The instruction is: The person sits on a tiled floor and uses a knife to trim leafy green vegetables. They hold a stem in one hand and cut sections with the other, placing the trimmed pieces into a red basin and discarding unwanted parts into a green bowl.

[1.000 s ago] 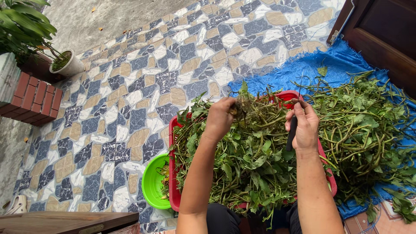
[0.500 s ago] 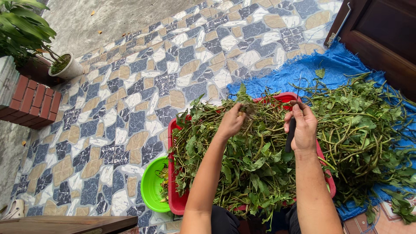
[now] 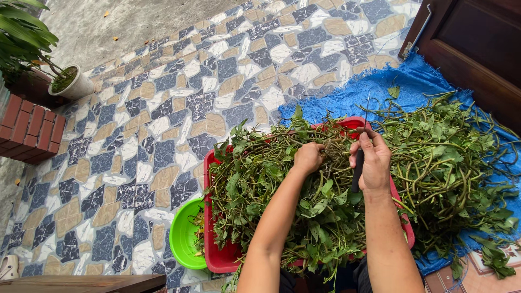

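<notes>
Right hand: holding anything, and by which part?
Right hand grips a dark handle, likely a knife, around its middle; the blade is hidden. Left hand clutches green stems.

I see matt leafy green stems (image 3: 325, 217) under my left hand's (image 3: 308, 158) fingers; a smooth black handle (image 3: 357, 171) inside my right hand's (image 3: 374, 163) fingers. Below them, a glossy red plastic tub (image 3: 217, 255), glossy green plastic bowl (image 3: 182, 239). Beyond the fingertips, a coarse woven blue tarp (image 3: 380, 89).
</notes>
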